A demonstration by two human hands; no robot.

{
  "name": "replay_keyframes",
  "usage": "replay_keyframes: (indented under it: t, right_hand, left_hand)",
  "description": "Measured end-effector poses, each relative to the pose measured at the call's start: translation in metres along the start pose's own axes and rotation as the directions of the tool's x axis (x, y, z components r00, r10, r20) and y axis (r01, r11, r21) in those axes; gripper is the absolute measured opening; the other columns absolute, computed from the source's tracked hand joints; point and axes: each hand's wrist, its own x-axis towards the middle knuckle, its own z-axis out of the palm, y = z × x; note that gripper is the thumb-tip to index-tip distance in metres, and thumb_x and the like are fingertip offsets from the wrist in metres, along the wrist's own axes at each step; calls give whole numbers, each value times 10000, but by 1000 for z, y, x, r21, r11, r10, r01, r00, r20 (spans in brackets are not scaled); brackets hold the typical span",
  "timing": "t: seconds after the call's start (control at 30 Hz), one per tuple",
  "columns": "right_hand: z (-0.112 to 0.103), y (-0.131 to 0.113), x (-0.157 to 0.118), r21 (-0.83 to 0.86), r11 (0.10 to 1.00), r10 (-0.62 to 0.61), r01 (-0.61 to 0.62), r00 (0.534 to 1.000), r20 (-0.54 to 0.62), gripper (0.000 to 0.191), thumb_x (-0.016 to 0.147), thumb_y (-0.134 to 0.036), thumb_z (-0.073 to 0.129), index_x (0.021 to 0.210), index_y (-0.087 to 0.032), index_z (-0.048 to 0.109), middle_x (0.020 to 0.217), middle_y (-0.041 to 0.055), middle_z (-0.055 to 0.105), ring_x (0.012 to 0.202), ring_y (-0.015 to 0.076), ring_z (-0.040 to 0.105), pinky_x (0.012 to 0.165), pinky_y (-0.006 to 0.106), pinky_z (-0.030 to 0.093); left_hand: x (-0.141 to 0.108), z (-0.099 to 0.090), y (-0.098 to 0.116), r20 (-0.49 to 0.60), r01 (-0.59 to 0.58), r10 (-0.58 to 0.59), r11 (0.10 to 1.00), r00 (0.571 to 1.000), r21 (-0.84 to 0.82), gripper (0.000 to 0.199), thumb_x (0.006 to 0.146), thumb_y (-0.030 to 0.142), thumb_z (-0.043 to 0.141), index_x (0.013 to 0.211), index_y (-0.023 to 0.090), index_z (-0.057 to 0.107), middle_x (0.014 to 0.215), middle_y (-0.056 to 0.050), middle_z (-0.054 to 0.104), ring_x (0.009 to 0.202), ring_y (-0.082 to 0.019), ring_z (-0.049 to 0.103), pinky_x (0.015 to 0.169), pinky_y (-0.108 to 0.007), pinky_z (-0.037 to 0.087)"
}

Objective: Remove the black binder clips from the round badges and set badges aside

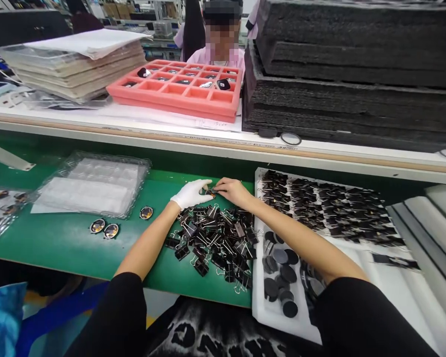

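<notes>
White cloth is worn on the left hand point(191, 194), and its fingers are bent in, with a small round thing point(209, 193) held in the narrow space at their tips. The edge of the small round thing is pinched by the right hand point(228, 191), whose fingers are kept close together. It is held over the green table point(59, 248), just past the heap of black clips point(215, 243). Three shiny round pieces point(146, 213) are set to the left. Black discs point(288, 273) are held in a white tray point(259, 297) to the right.
</notes>
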Motion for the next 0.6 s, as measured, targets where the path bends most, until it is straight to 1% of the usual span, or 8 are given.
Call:
replay_keyframes:
  t: [0.1, 0.2, 0.27, 0.33, 0.43, 0.5, 0.53, 0.6]
  right_hand:
    - [3, 2, -3, -20, 999, -36, 38, 997, 73, 295, 936, -95, 634, 1117, -213, 833, 1210, 114, 767, 1071, 254, 755, 980, 413, 608]
    - [0, 3, -6, 4, 995, -96, 97, 977, 191, 438, 880, 6, 569, 1167, -213, 818, 1331, 95, 739, 1196, 263, 723, 1085, 441, 568]
    - [-2, 4, -7, 51, 990, -143, 134, 952, 270, 524, 824, 63, 527, 1149, -226, 818, 1342, 64, 741, 1284, 255, 680, 1164, 456, 513]
    - [-6, 2, -6, 100, 987, -152, 128, 942, 299, 581, 790, 95, 473, 1128, -235, 811, 1324, 39, 750, 1324, 231, 653, 1195, 452, 480]
    - [-14, -7, -5, 145, 988, -87, 56, 973, 213, 550, 782, 77, 454, 1103, -217, 790, 1270, 53, 758, 1238, 219, 687, 1131, 423, 511]
    - [-20, -18, -7, 167, 986, -54, 25, 984, 170, 421, 824, -5, 541, 1107, -203, 782, 1202, 76, 755, 1093, 222, 714, 1018, 396, 552]
    - [-22, -24, -8, 172, 985, -54, 21, 980, 191, 334, 849, -75, 607, 1104, -200, 784, 1159, 81, 754, 1015, 220, 713, 957, 383, 560]
    - [-25, -34, -10, 167, 986, -66, 17, 955, 291, 192, 880, -228, 701, 1043, -198, 799, 1052, 74, 762, 895, 209, 697, 860, 359, 547]
  left_hand:
    - [1, -4, -4, 38, -51, 51, 999, 998, 5, 778, 872, 557, 716, 1532, 187, 533, 1273, -96, 707, 1079, -262, 680, 957, -357, 520]
    - [1, -8, -4, 114, -101, 96, 994, 989, 35, 878, 842, 549, 762, 1583, 184, 462, 1378, -129, 648, 1188, -299, 654, 1004, -370, 512]
    - [1, -9, -4, 149, -120, 111, 991, 983, 55, 895, 825, 522, 789, 1587, 194, 453, 1440, -141, 607, 1215, -310, 645, 1025, -376, 508]
    - [1, -10, -3, 153, -142, 132, 988, 979, 56, 849, 832, 486, 785, 1568, 197, 476, 1462, -141, 593, 1240, -314, 634, 1052, -386, 497]
    - [1, -11, -2, 147, -205, 195, 977, 970, 57, 714, 858, 432, 747, 1509, 217, 549, 1416, -122, 619, 1281, -318, 605, 1069, -396, 483]
    - [0, -11, -1, 150, -245, 231, 966, 961, 79, 593, 871, 406, 722, 1435, 250, 623, 1374, -102, 634, 1262, -312, 609, 1049, -393, 487]
    - [0, -10, -1, 150, -257, 242, 962, 959, 89, 544, 880, 404, 711, 1402, 263, 651, 1356, -96, 639, 1241, -305, 618, 1034, -389, 491]
    - [0, -8, -1, 126, -250, 236, 962, 963, 106, 485, 898, 411, 695, 1360, 265, 681, 1321, -94, 648, 1190, -288, 642, 1006, -381, 502]
